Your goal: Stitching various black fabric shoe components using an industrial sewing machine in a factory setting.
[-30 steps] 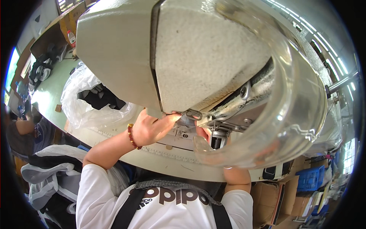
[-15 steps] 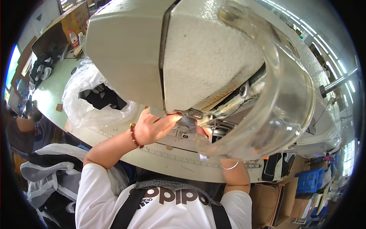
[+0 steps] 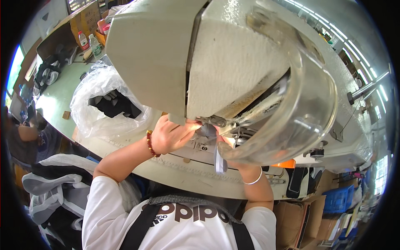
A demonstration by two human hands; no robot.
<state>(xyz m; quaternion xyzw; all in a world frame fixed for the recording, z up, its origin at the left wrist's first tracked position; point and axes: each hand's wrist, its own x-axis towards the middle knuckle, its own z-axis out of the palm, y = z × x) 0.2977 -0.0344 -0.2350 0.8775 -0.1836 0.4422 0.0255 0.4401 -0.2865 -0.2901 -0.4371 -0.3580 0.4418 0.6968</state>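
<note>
A large off-white sewing machine fills the middle of the view, with a curved clear shield on its right. My left hand, with a beaded bracelet, is closed in a pinch at the left edge of a small grey fabric piece under the machine head. On the piece's right side is my right hand, partly covered by the shield, its visible fingers closed at the fabric. A pale grey strip hangs beside that hand; whether it joins the grey piece I cannot tell.
A clear plastic bag with black fabric inside lies left of the machine. Bottles stand farther back. Grey, white and black pieces are heaped at my left. Cardboard boxes and a blue crate sit at lower right.
The pale grey strip now hangs longer and more plainly beside my right hand. My left hand keeps its pinch. The view has shifted slightly, showing more of the bottles and an orange object.
</note>
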